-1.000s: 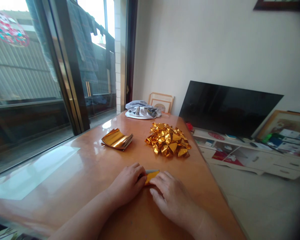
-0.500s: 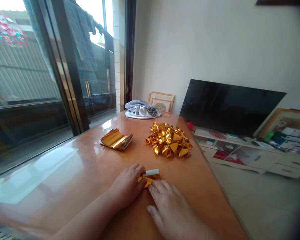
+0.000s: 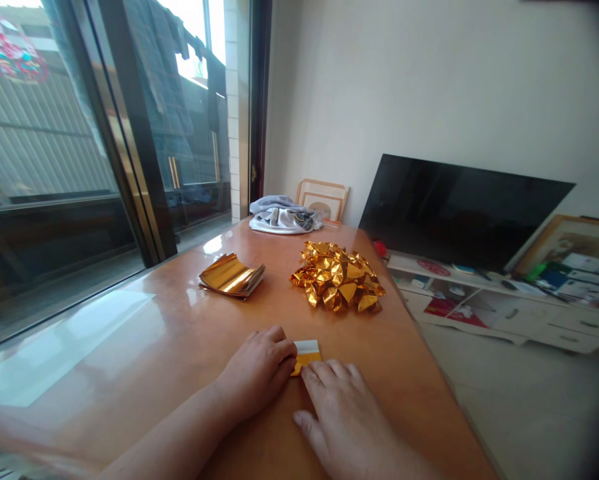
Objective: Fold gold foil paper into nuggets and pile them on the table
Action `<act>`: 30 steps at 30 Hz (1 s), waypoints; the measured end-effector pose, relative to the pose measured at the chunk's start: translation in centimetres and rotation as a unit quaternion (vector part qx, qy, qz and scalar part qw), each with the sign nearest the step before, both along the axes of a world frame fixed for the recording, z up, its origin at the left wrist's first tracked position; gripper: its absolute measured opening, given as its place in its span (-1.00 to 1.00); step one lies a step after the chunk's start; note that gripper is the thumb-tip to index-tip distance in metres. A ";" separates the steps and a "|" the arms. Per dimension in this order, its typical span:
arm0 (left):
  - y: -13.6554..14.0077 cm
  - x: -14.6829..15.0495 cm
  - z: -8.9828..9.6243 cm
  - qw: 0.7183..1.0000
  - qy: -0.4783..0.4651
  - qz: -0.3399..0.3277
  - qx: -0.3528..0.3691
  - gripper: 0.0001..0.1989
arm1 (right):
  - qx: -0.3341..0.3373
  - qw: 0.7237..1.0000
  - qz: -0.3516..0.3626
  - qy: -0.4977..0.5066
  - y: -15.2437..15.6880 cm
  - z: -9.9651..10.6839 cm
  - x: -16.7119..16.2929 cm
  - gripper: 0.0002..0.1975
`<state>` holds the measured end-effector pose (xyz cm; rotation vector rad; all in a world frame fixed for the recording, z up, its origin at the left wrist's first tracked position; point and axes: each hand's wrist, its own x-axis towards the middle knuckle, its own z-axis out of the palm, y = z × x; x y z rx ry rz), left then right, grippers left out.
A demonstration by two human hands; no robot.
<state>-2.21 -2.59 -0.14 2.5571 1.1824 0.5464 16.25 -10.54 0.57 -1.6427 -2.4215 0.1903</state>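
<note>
A small sheet of gold foil paper (image 3: 307,359), its far strip showing white, lies partly folded on the table near me. My left hand (image 3: 260,371) has its fingers curled over the paper's left side, closed on it. Across the near right edge rest the fingertips of my right hand (image 3: 348,408); this hand lies flat, thumb apart. The part of the paper under my fingers is hidden. Farther off stands a stack of gold foil sheets (image 3: 232,276) to the left. A pile of folded gold foil pieces (image 3: 338,279) sits to the right.
The glossy wooden table (image 3: 179,373) has its right edge beside the foil pile. Grey and white cloth (image 3: 284,217) lies at its far end. A black television (image 3: 464,210) stands on a white cabinet (image 3: 509,317). Glass sliding doors (image 3: 44,153) run along the left.
The left fingers have shifted slightly and the left thumb no longer lies over the paper's middle. More of the gold face and the white strip shows flat. My right hand is nearly still.
</note>
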 end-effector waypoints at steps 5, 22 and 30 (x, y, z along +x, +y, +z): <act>0.0 0.0 -0.1 1.000 -0.001 0.000 0.000 -0.77 | -0.004 1.000 -0.002 0.005 0.0 0.3 0.0 -0.53; 0.0 -0.3 0.3 0.999 -0.023 -0.002 -0.024 -0.67 | -0.020 1.000 -0.006 -0.010 0.3 0.2 0.3 -0.47; 0.4 -1.1 -0.6 0.997 -0.063 0.026 -0.041 -0.77 | -0.014 1.000 -0.009 -0.004 0.4 1.1 0.4 -0.52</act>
